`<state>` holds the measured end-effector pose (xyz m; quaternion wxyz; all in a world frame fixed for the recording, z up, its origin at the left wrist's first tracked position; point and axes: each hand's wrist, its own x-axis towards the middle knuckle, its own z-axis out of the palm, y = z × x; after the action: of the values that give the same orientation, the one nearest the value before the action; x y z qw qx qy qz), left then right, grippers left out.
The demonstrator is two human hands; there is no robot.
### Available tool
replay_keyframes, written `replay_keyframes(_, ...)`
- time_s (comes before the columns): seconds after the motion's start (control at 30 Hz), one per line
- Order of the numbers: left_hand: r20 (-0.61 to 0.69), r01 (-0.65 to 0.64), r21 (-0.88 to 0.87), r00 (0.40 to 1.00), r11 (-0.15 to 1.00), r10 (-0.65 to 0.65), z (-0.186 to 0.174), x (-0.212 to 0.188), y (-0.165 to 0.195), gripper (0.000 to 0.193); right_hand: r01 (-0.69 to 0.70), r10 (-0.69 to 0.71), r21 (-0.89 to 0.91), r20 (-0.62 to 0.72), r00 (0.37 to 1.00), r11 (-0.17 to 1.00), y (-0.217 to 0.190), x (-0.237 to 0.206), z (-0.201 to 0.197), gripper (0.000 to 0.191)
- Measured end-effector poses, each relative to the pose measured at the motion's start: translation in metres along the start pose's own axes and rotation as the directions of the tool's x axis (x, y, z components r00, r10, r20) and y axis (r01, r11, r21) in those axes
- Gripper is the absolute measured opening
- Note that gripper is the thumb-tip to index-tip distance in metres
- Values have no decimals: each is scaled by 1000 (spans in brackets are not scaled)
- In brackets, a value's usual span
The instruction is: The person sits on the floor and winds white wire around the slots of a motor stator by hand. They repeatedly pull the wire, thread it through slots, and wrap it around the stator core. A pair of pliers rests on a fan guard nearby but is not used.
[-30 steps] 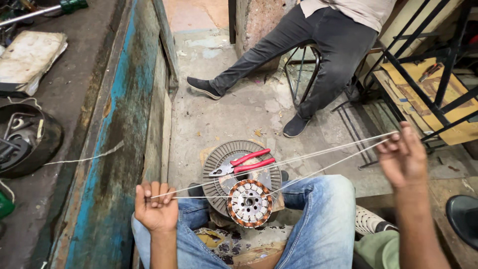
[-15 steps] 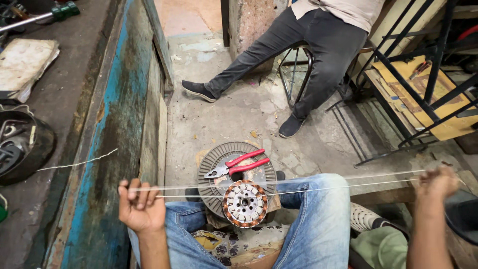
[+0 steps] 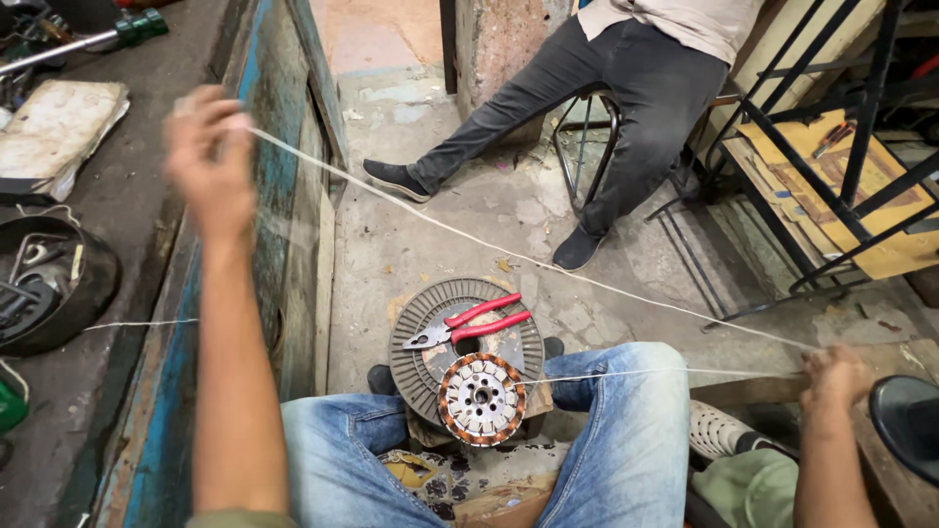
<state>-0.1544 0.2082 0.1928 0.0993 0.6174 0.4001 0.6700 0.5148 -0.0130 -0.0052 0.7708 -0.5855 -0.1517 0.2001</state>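
A pale cord [image 3: 509, 252] runs taut across the workshop floor, pinched at each end by 1 seated person; the left hand [image 3: 207, 161], raised high and motion-blurred, has fingers closed on the cord's upper end, while the right hand [image 3: 834, 379], low by the knee, is fisted round the other end; a 2nd thin strand [image 3: 636, 373] leads from that fist to the copper-wound motor stator [image 3: 480, 399] propped between the person's jeans-clad knees. The stator's slots look filled w/ copper coils, so winding appears largely done; judging by the loose cord, tying or lacing the coils is what's left. Behind it lies a ribbed round cover plate [image 3: 421, 332] w/ red-handled pliers [image 3: 469, 324] resting on top; further back, another person in dark trousers [image 3: 606, 88] sits on a metal stool [image 3: 587, 147]; a worn blue-painted bench edge [image 3: 284, 244] runs along the left.
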Motion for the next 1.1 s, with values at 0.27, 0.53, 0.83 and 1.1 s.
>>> replay_keyframes(0.27,272,-82,930,809,359,-521,38,-77,-49,38,585,-110,-777,619,778,-233,0,-22,50,45)
replay_keyframes(0.53,357,-105,708,906,698,-226,45,-218,-2,15,853,-327,222,943,-64,472,-12,-189,166,14)
replay_keyframes(0.83,388,67,356,897,932,-213,51,-274,42,13,905,-88,221,975,-203,364,8,-247,150,23)
replay_keyframes(1.1,510,19,221,850,975,-132,64,-284,60,14,956,-97,207,977,-191,205,22,-255,146,19)
